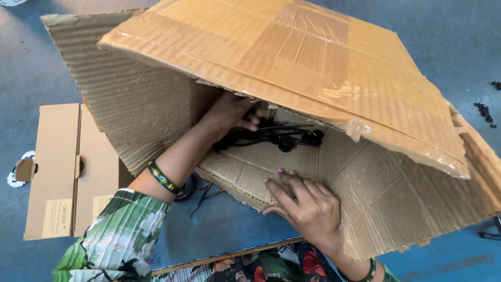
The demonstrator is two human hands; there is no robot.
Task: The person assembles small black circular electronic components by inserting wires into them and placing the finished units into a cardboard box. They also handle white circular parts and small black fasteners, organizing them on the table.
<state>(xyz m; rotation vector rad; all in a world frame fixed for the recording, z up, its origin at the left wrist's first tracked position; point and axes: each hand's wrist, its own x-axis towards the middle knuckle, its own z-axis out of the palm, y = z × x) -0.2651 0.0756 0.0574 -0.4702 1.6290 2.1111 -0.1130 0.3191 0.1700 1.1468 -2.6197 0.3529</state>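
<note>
Right hand on cardboard box, black cables inside

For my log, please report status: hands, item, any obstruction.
Left hand gripping black wired parts inside cardboard box. Right hand flat on box flap. Taped top flap overhangs.

Bright, even daylight from above/far side. Glare on the tape of the cardboard box top, far right. Box inside sits in soft shade. Sharp overall; slight blur on the floral sleeve, near left.

Cables inside carton (flat boxes left).
</note>
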